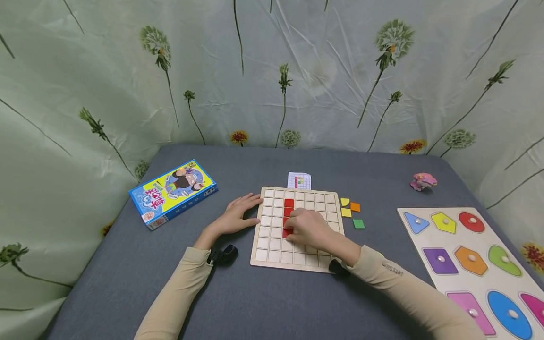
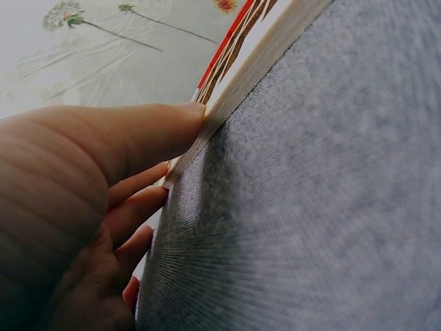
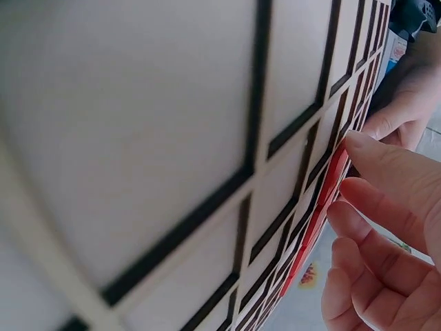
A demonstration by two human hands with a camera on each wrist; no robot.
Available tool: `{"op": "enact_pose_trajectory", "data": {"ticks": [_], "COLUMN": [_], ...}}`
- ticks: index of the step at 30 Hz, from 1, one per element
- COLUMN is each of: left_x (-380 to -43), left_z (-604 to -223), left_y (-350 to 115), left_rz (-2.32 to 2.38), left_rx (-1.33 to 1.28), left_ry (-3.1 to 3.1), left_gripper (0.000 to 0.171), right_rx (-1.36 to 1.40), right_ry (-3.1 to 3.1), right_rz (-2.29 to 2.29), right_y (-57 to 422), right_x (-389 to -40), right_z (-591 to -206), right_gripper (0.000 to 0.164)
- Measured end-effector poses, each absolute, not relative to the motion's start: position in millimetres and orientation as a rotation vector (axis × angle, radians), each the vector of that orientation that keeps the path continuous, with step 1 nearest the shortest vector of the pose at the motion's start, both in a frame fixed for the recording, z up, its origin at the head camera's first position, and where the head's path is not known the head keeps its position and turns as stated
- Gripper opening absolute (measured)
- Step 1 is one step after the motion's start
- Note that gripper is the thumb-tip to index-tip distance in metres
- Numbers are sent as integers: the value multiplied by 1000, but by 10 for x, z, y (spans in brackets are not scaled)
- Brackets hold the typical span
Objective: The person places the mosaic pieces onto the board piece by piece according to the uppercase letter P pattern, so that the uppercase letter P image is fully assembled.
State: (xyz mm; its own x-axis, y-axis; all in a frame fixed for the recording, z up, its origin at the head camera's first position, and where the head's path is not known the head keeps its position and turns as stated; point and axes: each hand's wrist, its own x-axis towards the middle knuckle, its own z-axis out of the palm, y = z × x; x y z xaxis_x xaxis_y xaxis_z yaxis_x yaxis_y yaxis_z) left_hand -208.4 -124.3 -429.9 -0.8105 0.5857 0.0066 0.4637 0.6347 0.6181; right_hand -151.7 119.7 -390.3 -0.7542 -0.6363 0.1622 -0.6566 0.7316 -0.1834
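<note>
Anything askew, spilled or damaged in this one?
Nothing looks spilled or damaged. The blue-and-yellow box lies skewed relative to the grid board, and the green tile sits slightly apart from the yellow tiles and orange tile beside the board. Both seem casual placement, not faults.

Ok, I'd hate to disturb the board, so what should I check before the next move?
1. Left hand at the board: ok, it touches the left edge.
2. Right hand clear of the tiles: not ok, it is at the lowest visible red tile.
3. That tile fully seated: cannot tell, the hand partly hides it.
4. Loose pieces in view: ok, yellow tiles, an orange tile and a green tile lie right of the board.
5. Gridded card in sight: ok, by the board's far edge.
</note>
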Motion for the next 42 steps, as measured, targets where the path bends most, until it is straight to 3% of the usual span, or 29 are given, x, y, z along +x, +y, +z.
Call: {"op": "enact_pose_trajectory", "data": {"ticks": [42], "left_x": [-2081], "left_z": [-4299], "left_y": [-1258], "left_rz": [936], "left_rx": [901], "left_ry": [2668], "left_gripper": [62], "right_rx": [749], "right_ry": [-2927], "right_rz": [302], "right_y": [2122], "right_x": [-1241], "right_z": [-3775], "right_gripper": [17]}}
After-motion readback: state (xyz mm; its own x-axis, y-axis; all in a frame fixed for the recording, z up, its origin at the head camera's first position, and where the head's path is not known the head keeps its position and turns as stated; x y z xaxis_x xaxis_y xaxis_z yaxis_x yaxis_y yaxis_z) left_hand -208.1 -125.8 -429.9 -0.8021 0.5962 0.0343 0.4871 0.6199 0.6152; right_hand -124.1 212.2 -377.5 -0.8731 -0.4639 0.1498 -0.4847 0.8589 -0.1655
